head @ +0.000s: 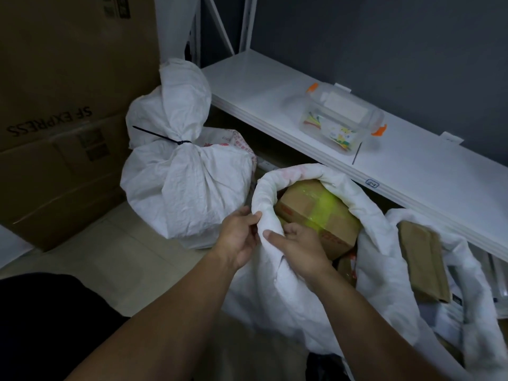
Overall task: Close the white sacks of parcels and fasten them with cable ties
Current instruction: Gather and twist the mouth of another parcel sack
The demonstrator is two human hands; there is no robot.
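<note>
An open white sack (277, 281) with a rolled-down rim stands in the middle, holding a cardboard parcel (308, 213) wrapped in yellow-green tape. My left hand (239, 237) pinches the near rim from outside. My right hand (299, 246) grips the same rim, fingers inside the mouth and thumb outside. To the left stands a closed white sack (187, 188), its neck bound by a dark cable tie (176, 140). At the right, another open white sack (450, 306) shows a brown parcel (423, 262).
A white shelf (412, 160) runs along the back right, carrying a clear plastic box (341, 119) with orange clips and a thin dark tie (357, 154) beside it. Big cardboard boxes (60, 119) stand at the left. Pale floor (115, 254) lies in front.
</note>
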